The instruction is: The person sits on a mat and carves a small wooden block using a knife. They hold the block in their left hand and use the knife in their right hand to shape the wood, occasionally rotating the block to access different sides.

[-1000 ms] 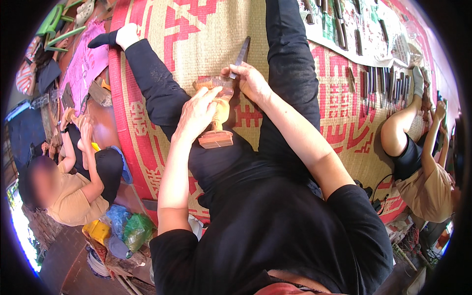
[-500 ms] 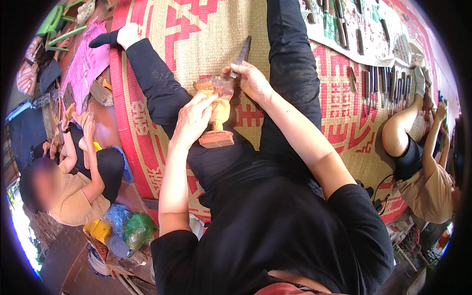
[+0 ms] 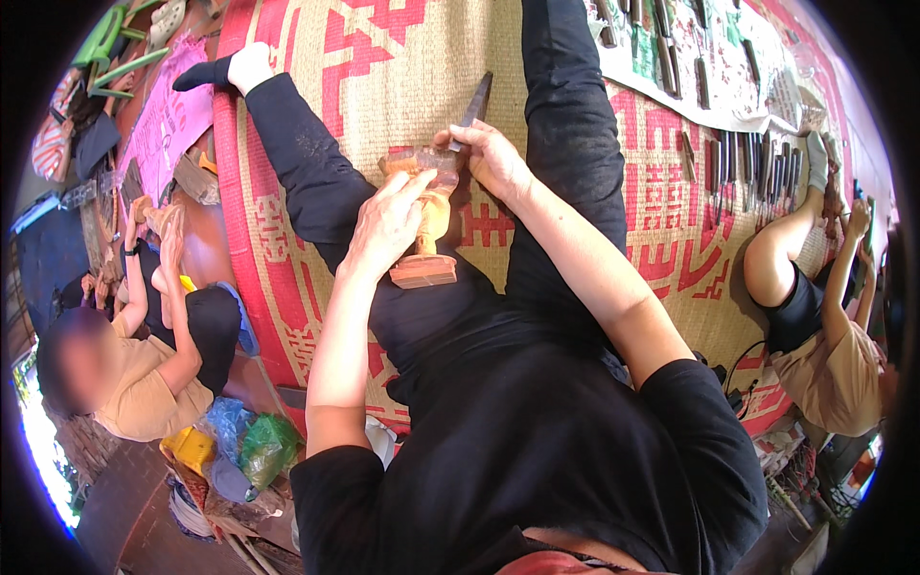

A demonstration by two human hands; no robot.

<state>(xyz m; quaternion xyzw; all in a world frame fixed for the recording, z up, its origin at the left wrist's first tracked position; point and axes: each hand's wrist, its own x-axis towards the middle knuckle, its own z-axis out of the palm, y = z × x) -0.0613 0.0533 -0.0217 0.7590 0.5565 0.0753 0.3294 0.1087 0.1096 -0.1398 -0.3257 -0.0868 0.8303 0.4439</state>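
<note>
Mat point(image 3: 460, 43): 1, woven, red/tan, under person's legs.
Tool row point(image 3: 733, 165): dk handles, on mat, R side.
Carving point(image 3: 434, 218): 1, wood, sq. base, over L thigh; contact unclear.
L hand point(image 3: 388, 222): part-closed, fingers over carving's upper part.
R hand point(image 3: 494, 163): thumb & fingers closed on tool point(image 3: 477, 99), dk, tapered, nr carving's top.
Risk: loose L grip or rocking base could let tool slip, nick L fingers.
</note>
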